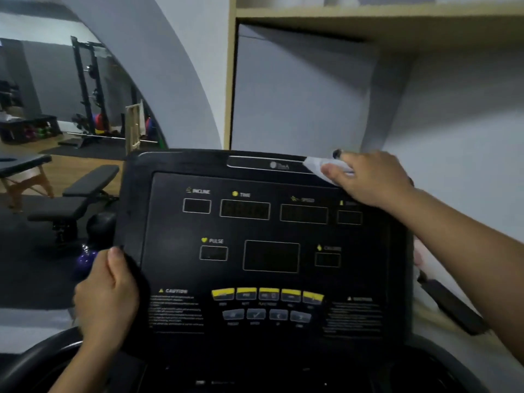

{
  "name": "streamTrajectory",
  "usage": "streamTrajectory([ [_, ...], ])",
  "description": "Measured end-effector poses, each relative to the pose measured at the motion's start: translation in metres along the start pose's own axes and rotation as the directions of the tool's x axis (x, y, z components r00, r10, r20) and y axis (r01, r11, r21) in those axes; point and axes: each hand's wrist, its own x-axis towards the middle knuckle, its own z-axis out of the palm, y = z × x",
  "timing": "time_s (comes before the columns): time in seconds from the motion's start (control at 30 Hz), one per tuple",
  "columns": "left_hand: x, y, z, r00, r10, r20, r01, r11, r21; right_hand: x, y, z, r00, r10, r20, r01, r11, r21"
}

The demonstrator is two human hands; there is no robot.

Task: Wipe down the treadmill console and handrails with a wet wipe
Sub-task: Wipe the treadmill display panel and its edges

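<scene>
The black treadmill console (263, 251) fills the middle of the view, with dark display windows and a row of yellow buttons (268, 295). My right hand (371, 177) grips a white wet wipe (316, 163) and presses it on the console's top right edge. My left hand (109, 290) grips the console's left edge, thumb on the front face. A curved black handrail (37, 353) shows at the bottom left, mostly out of frame.
A wooden shelf unit (312, 15) and grey wall stand right behind the console. To the left are a black weight bench (73, 199), a purple kettlebell (85, 259), a massage table (25, 168) and a squat rack (90, 89) farther back.
</scene>
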Motion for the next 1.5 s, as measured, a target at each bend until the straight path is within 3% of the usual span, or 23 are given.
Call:
streamTrajectory([
  [0.1, -0.002, 0.005, 0.0, 1.0, -0.008, 0.004, 0.008, 1.0, 0.015, -0.026, 0.05, 0.001, 0.995, 0.097, 0.033, -0.098, 0.994, 0.04],
  [0.2, -0.003, 0.008, -0.001, 1.0, -0.028, -0.001, 0.028, 1.0, 0.003, -0.024, 0.045, 0.0, 0.995, 0.087, 0.047, -0.088, 0.996, 0.018],
  [0.4, -0.004, 0.01, -0.002, 0.999, -0.037, 0.006, 0.038, 0.997, -0.063, 0.04, -0.092, -0.006, 0.992, -0.128, -0.004, 0.128, 0.992, 0.018],
  [0.6, -0.002, 0.003, -0.003, 1.0, -0.001, -0.028, -0.002, 0.996, -0.088, 0.091, -0.244, -0.004, 0.917, -0.388, -0.089, 0.392, 0.92, 0.022],
  [0.73, 0.001, -0.003, -0.007, 0.998, -0.06, -0.033, 0.046, 0.943, -0.331, 0.065, -0.265, 0.008, 0.898, -0.428, -0.105, 0.427, 0.904, -0.028],
  [0.8, 0.004, -0.008, -0.007, 0.986, -0.163, -0.044, 0.12, 0.861, -0.494, 0.022, -0.274, 0.022, 0.837, -0.544, -0.051, 0.541, 0.838, -0.063],
  [0.93, 0.011, -0.015, -0.008, 0.91, -0.4, 0.109, 0.315, 0.496, -0.809, -0.068, -0.291, 0.049, 0.609, -0.793, 0.015, 0.789, 0.608, 0.084],
  [1.0, 0.011, -0.017, -0.008, 0.904, -0.405, 0.14, 0.339, 0.477, -0.811, -0.076, -0.286, 0.056, 0.532, -0.845, 0.043, 0.84, 0.534, 0.096],
  [1.07, 0.012, -0.021, -0.005, 0.918, -0.377, 0.125, 0.323, 0.526, -0.787, -0.052, -0.277, 0.052, 0.548, -0.833, 0.073, 0.832, 0.552, 0.059],
  [1.2, 0.011, -0.023, -0.002, 0.956, -0.291, 0.038, 0.23, 0.663, -0.713, 0.042, -0.259, 0.017, 0.788, -0.61, 0.081, 0.615, 0.779, -0.118],
  [1.3, 0.009, -0.021, -0.003, 0.973, -0.229, -0.008, 0.168, 0.736, -0.655, 0.07, -0.26, -0.001, 0.894, -0.445, 0.048, 0.447, 0.883, -0.14],
  [1.4, 0.013, -0.022, -0.003, 0.955, -0.282, 0.094, 0.257, 0.62, -0.741, 0.027, -0.285, 0.014, 0.864, -0.499, 0.07, 0.503, 0.861, -0.071],
  [1.5, 0.022, -0.028, -0.009, 0.844, -0.364, 0.393, 0.517, 0.363, -0.775, -0.058, -0.311, 0.038, 0.677, -0.733, 0.064, 0.729, 0.68, 0.081],
])
